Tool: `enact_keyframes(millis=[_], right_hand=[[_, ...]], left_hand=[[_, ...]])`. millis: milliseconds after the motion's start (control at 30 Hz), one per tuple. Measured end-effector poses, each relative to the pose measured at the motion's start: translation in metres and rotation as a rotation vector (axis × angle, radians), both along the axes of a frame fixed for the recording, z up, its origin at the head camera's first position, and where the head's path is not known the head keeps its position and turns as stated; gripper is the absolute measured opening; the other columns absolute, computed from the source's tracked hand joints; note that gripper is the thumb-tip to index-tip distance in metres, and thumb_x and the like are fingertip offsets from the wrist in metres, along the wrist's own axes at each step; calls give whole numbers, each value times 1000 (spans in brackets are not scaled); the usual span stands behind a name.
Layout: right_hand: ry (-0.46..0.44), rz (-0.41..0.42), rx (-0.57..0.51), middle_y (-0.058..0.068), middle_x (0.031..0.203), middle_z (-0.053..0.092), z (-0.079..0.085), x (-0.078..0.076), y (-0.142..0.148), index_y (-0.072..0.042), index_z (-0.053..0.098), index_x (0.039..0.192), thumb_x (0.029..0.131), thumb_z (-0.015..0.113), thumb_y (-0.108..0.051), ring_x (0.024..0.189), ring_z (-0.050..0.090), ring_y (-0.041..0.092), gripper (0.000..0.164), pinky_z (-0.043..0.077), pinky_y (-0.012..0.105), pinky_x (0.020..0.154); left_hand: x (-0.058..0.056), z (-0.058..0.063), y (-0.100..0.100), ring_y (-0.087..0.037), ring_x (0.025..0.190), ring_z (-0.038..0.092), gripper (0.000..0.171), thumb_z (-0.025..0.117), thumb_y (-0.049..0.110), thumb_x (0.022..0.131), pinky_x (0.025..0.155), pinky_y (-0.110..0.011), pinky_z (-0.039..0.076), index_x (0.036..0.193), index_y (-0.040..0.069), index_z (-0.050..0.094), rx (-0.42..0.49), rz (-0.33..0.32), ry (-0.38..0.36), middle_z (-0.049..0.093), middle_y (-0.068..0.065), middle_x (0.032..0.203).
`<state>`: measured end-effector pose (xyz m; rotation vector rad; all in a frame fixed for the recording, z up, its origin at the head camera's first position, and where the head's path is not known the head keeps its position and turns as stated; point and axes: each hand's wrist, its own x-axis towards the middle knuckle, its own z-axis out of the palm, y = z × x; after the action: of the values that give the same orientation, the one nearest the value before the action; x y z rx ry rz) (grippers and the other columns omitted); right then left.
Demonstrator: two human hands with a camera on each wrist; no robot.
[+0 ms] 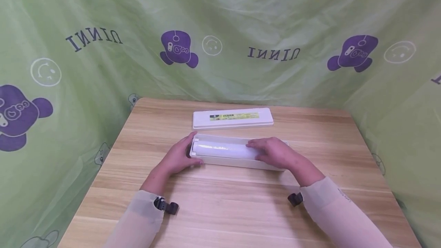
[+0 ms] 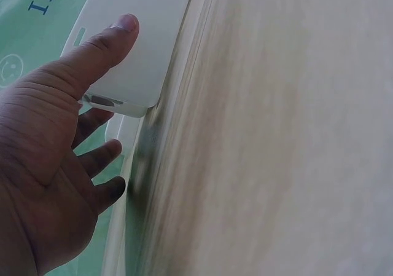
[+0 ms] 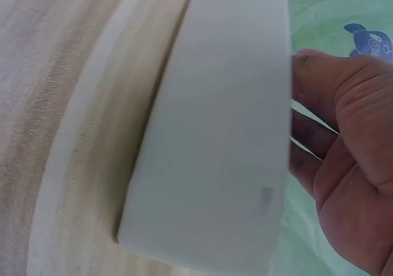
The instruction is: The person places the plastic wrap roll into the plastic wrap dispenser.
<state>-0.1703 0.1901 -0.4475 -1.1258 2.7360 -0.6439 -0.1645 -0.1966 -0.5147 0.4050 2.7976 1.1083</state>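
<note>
Left hand (image 1: 177, 158) grips the left end of an open white box (image 1: 227, 161); right hand (image 1: 275, 152) on the roll inside.
Left thumb lies along the box's near wall, forefinger at the far corner; right fingers reach over the near wall onto the pale, shiny roll (image 1: 224, 149), cannot tell whether clasped or only resting. Box lies mid-table (image 1: 234, 209), the labelled white lid (image 1: 237, 121) just beyond.

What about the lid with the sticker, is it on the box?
No, the lid lies on the table behind the box, whose open top shows the roll inside.
</note>
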Motion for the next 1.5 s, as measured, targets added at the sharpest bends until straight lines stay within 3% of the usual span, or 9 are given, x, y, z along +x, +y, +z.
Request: enact_keyframes(millis=[300, 467, 967, 1167, 1500], right_hand=[[-4, -89, -29, -1, 130, 63, 8, 4, 8, -14, 64, 132, 85, 77, -14, 121, 58, 18, 49, 47, 41, 103], [-5, -96, -42, -1, 128, 64, 6, 5, 13, -14, 64, 131, 85, 78, -15, 119, 59, 18, 48, 47, 41, 102], [32, -110, -75, -1, 126, 65, 2, 6, 20, -13, 65, 129, 86, 77, -15, 118, 60, 19, 45, 48, 41, 101], [63, -119, -134, 1, 124, 67, 1, 9, 24, -12, 66, 127, 86, 76, -13, 117, 61, 22, 42, 49, 44, 99], [103, -155, -179, 3, 123, 67, -1, 13, 32, -11, 67, 126, 86, 77, -16, 116, 61, 24, 41, 49, 46, 98]], left_hand=[[0, 2, -1, -27, 138, 38, 121, 81, 70, 59, 114, -48, 31, 157, 35, 20, -9, -3, 12, 43, -4, 150], [-2, 2, 1, -28, 137, 40, 121, 83, 67, 59, 113, -49, 31, 157, 31, 22, -11, -12, 14, 45, -5, 148], [-4, -1, -1, -27, 136, 40, 120, 82, 69, 59, 113, -49, 30, 156, 33, 23, 10, -30, 24, 46, -5, 146], [-5, 0, -3, -26, 138, 37, 119, 80, 69, 61, 115, -47, 28, 157, 31, 22, 6, -53, 17, 43, -5, 150], [-4, 3, -5, -26, 141, 32, 117, 80, 68, 63, 116, -49, 25, 157, 37, 18, 15, -59, -12, 36, -4, 155]])
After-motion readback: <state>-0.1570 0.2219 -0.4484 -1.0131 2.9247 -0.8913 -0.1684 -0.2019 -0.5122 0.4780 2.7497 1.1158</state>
